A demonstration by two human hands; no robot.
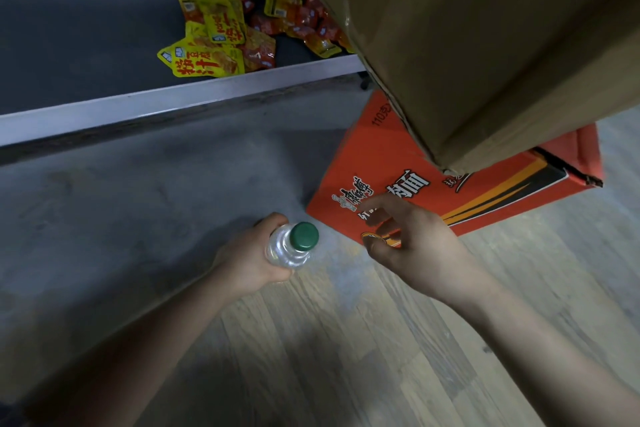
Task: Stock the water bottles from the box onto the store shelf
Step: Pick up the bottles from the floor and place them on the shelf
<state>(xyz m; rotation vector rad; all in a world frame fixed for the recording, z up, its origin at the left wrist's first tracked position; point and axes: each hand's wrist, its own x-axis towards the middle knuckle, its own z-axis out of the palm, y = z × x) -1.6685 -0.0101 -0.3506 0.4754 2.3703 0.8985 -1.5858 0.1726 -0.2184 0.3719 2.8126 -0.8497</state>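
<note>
My left hand point(247, 262) grips a clear water bottle point(287, 251) with a green cap, held upright above the edge of the low grey shelf point(138, 191). To its right, my right hand point(412, 241) hovers with fingers loosely spread and holds nothing, in front of the orange box. A large brown cardboard box point(478, 38) fills the upper right; its inside is hidden.
An orange printed carton point(408, 184) lies on the wooden floor point(346, 340) under the brown box. On the upper grey shelf point(86, 38) with a white front edge sits a pile of yellow and red snack packets point(242, 28).
</note>
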